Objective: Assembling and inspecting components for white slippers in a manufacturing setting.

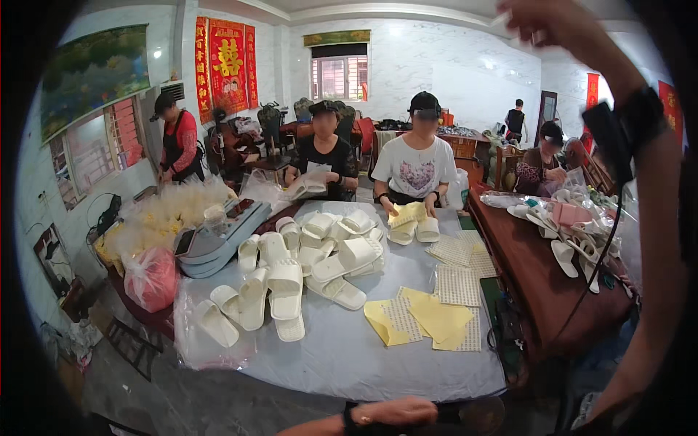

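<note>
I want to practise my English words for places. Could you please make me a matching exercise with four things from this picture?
1. Slipper pile
2. Yellow sheets
3. Pink bag
4. Right hand

A. Left of the slippers
B. Raised, at the picture's upper right
C. Right side of the grey table
D. Middle-left of the grey table

Pairs: 1-D, 2-C, 3-A, 4-B

Single head-worn fisheye, facing forward and down over table (327, 370); table close, far wall (472, 83) distant.
</note>
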A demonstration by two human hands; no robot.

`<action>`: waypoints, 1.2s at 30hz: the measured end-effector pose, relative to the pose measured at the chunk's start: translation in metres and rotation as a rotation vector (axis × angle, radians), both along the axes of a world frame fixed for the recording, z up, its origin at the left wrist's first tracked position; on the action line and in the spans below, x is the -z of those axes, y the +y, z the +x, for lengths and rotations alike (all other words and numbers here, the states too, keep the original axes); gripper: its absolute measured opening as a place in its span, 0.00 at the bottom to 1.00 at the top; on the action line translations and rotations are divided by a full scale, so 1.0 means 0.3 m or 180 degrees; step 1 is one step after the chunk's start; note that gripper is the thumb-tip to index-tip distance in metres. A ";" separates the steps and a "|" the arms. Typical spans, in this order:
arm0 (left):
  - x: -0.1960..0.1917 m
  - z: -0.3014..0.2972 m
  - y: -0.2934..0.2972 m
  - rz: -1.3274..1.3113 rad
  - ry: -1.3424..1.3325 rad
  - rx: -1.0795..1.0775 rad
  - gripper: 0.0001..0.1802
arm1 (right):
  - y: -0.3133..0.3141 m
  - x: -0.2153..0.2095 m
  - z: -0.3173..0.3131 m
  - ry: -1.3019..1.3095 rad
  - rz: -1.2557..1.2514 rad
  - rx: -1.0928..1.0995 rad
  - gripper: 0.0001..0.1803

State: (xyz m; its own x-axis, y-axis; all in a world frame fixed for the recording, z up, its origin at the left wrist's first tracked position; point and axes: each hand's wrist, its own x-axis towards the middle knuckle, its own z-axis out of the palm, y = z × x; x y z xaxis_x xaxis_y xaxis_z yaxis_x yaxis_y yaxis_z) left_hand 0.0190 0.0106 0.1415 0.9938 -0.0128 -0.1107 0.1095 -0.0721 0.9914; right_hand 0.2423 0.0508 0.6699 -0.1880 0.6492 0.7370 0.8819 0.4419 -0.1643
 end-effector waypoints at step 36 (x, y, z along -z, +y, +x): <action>0.310 0.008 0.154 0.2385 0.0474 -0.3701 0.20 | -0.005 2.009 0.375 0.2498 -0.1770 0.0228 0.09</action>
State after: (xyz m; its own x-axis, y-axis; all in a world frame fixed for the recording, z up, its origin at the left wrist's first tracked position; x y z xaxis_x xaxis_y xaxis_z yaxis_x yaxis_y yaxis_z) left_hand 0.0216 0.0567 0.0486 0.3715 0.9124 0.1718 0.5725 -0.3708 0.7312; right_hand 0.3549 0.0493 0.0672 0.2811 0.9342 0.2196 0.4535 0.0724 -0.8883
